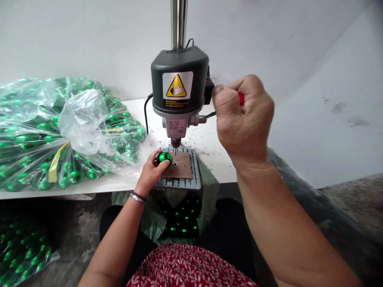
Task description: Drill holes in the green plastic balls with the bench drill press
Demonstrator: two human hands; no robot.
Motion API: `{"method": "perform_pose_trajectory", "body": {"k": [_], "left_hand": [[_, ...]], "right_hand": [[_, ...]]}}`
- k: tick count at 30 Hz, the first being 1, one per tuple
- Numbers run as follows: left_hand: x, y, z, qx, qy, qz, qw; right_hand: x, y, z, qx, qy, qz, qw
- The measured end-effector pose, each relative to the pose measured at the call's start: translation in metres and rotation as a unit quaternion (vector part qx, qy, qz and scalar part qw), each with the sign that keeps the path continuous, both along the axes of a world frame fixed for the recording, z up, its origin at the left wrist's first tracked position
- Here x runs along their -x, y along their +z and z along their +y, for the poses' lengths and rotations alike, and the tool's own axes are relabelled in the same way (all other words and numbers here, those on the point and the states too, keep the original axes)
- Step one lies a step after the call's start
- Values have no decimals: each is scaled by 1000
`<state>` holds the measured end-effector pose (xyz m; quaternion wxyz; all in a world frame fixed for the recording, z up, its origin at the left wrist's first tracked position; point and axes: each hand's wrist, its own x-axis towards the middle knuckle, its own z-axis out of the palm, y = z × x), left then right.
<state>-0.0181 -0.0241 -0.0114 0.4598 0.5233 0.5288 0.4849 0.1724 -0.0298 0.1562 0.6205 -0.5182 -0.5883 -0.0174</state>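
Between the thumb and fingers of my left hand (151, 170) is a shiny green ball (164, 159), just left of the thin drill bit (176, 151). Ball and hand are over the brown board (183, 166) on the drill press's ribbed base (195, 175). A small dark hole shows in the board below the bit. My right hand (243, 117) is closed around the red-knobbed handle (241, 99), to the right of the black drill head (179, 79). Most of the handle is hidden by the fingers.
A large clear bag of green balls (74, 151) covers the white table's left side. Below the base, an open green sack (209, 191) holds more green balls. Another bag (24, 255) lies at lower left. Dark shavings dot the table (223, 167). A metal column (178, 24) rises behind the head.
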Motion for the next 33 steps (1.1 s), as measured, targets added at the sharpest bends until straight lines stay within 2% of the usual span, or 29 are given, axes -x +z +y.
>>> {"method": "perform_pose_trajectory", "body": {"k": [3, 7, 15, 21, 28, 33], "left_hand": [[-4, -9, 9, -40, 6, 69, 997], [-9, -15, 17, -29, -3, 100, 995], [-10, -5, 12, -19, -32, 158, 987], [-12, -8, 11, -33, -29, 193, 980], [-22, -2, 5, -102, -19, 363, 926], [-25, -5, 6, -81, -33, 332, 939]], "right_hand": [[0, 0, 0, 0, 5, 0, 1000], [0, 2, -1, 16, 5, -5, 1000], [1, 8, -3, 54, -20, -11, 998], [1, 9, -2, 45, -14, -6, 999], [0, 9, -2, 56, -14, -14, 998], [-3, 8, -3, 57, -2, -24, 998]]}}
